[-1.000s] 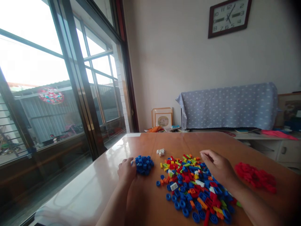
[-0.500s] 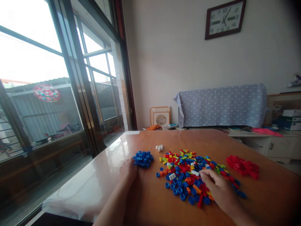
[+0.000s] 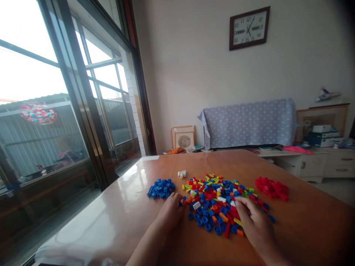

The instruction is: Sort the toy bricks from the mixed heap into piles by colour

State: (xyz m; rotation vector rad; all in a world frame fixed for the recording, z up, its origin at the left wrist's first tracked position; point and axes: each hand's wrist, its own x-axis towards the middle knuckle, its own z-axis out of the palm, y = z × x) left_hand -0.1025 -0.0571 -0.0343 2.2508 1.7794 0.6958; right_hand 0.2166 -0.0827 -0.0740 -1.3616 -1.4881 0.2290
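A wide pile of mixed toy bricks (image 3: pixel 213 199) in several colours, with blue wheel-like rings at its near side, lies mid-table. My left hand (image 3: pixel 172 208) rests at the pile's left edge, fingers curled, close to small blue and orange pieces; what its fingertips hold, if anything, is too small to name. Over the pile's right side, my right hand (image 3: pixel 251 214) has thumb and forefinger pinched by a white brick (image 3: pixel 233 203); whether it grips that brick is unclear. A heap of blue bricks (image 3: pixel 161 188) sits beyond my left hand. Red bricks (image 3: pixel 272 187) form another heap at the right.
A few white bricks (image 3: pixel 182 174) lie behind the piles on the brown table (image 3: pixel 133 218). Farther back stand a white cabinet (image 3: pixel 312 164), a cloth-covered object (image 3: pixel 249 123) and framed pictures (image 3: pixel 184 140). Large windows are at the left; a clock (image 3: pixel 249 29) hangs on the wall.
My left hand has moved right, from beside the blue heap to the mixed pile's left edge. My right hand remains over the pile's right side. The camera view has turned slightly right.
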